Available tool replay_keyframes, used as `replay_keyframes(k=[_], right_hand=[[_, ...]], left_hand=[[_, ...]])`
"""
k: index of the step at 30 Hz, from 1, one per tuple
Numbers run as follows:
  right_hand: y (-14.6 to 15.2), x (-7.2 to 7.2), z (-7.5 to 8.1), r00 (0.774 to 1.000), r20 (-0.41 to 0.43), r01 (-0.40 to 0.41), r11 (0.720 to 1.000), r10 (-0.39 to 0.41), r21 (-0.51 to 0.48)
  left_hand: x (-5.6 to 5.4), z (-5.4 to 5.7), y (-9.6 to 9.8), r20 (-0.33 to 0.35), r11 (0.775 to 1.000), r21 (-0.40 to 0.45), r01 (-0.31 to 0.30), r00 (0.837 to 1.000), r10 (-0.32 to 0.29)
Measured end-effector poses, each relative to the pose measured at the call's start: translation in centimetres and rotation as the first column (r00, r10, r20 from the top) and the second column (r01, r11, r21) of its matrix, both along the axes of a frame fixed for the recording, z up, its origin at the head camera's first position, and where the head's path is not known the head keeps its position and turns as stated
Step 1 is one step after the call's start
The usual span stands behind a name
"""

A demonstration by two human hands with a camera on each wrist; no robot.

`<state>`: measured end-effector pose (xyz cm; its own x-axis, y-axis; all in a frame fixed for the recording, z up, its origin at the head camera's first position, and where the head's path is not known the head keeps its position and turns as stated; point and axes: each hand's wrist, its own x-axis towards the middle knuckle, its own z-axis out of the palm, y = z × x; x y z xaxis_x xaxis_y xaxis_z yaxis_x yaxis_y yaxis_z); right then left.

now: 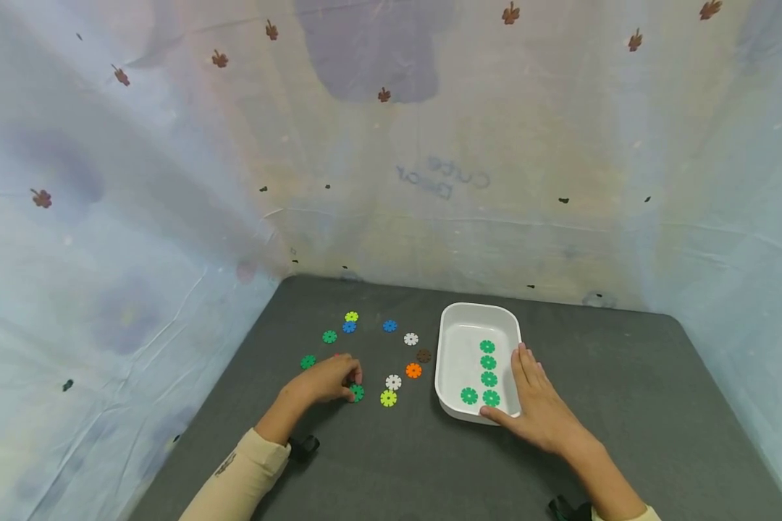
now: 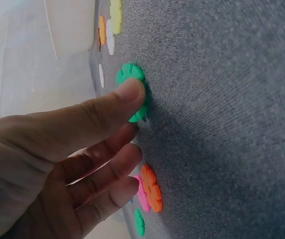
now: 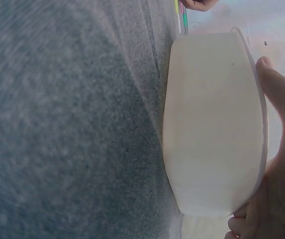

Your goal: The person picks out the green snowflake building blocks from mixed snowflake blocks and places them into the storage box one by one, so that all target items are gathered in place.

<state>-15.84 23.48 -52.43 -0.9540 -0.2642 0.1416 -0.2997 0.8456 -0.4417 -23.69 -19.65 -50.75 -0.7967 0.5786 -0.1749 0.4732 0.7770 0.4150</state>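
Note:
In the head view my left hand (image 1: 331, 378) is low over the table's left part, thumb and fingers pinching a green flower-shaped disc (image 1: 357, 392). Up close in the left wrist view, the thumb lies across this disc (image 2: 130, 71), whose edge is at the cloth. My right hand (image 1: 542, 412) rests at the near right corner of a white tray (image 1: 448, 405). Its thumb lies on the near rim and its straight fingers lie along the right rim. Several green discs (image 1: 489, 378) lie flat inside the tray. The right wrist view shows the tray's outer wall (image 3: 214, 124).
Around the left hand lie loose discs: yellow (image 1: 388, 398), white (image 1: 393, 382), orange (image 1: 413, 370), brown (image 1: 423, 355), blue (image 1: 389, 325) and green (image 1: 308, 361). Pink (image 2: 143, 194) and orange (image 2: 151, 188) ones lie beneath the left fingers. A patterned sheet (image 1: 430, 239) hangs behind the grey table (image 1: 391, 470).

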Motion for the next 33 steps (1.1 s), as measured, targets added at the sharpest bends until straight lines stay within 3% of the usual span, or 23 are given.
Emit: replay_keyframes(k=[16, 25, 33], right_hand=[[0.0, -0.2, 0.1, 0.999, 0.028, 0.022, 0.999, -0.023, 0.024], [0.1, -0.1, 0.1, 1.0, 0.023, 0.013, 1.0, -0.014, 0.021], [0.0, -0.1, -0.1, 1.0, 0.005, 0.01, 1.0, -0.01, 0.015]], left_hand=[[-0.4, 0.1, -0.1, 0.077, 0.993, 0.112, 0.039, 0.996, -0.048], [-0.9, 1.0, 0.6, 0.096, 0.969, 0.243, 0.048, 0.993, -0.073], [-1.7, 2.0, 2.7, 0.048, 0.946, 0.315, 0.078, 0.994, -0.097]])
